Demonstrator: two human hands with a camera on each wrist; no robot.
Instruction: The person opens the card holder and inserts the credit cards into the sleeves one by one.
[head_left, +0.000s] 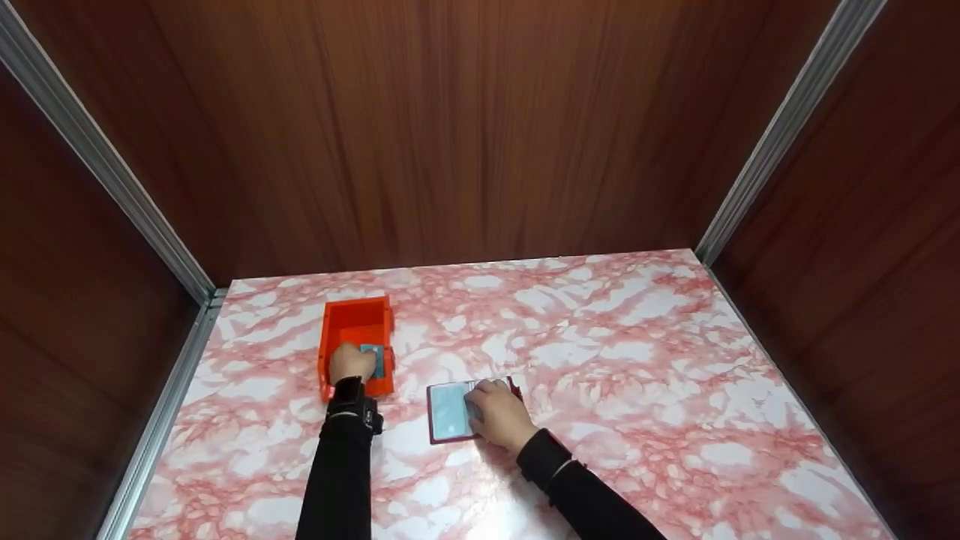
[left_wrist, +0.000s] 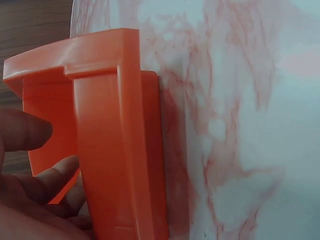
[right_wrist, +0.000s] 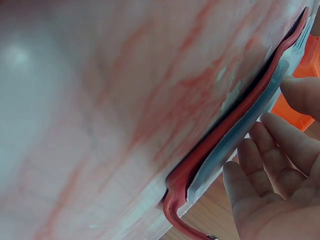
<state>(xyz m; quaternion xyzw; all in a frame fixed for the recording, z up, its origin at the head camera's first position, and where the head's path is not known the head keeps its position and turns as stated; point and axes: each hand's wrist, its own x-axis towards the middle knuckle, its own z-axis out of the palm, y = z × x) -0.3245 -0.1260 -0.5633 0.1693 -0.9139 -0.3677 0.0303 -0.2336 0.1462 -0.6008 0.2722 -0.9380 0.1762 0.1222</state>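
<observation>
My left hand point(head_left: 352, 363) reaches into an orange plastic bin point(head_left: 327, 341). A blue card point(head_left: 373, 360) is beside its fingers, inside the bin near the right wall. The left wrist view shows the thumb point(left_wrist: 25, 131) apart from the other fingers, whose tips are partly hidden by the bin wall point(left_wrist: 107, 150); no card shows there. Over an opened card holder point(head_left: 450, 411) with a dark red cover and clear sleeves lies my right hand point(head_left: 501, 416). Its spread fingers point(right_wrist: 272, 155) and thumb touch the sleeves point(right_wrist: 245, 127). A strap point(right_wrist: 177, 212) sticks out from the cover.
Beneath everything is a table point(head_left: 600, 360) with a pink and white marbled top. Dark brown wood panels point(head_left: 480, 135) stand behind it and at both sides, with metal profiles point(head_left: 787, 127) at the corners. The bin stands left of the card holder.
</observation>
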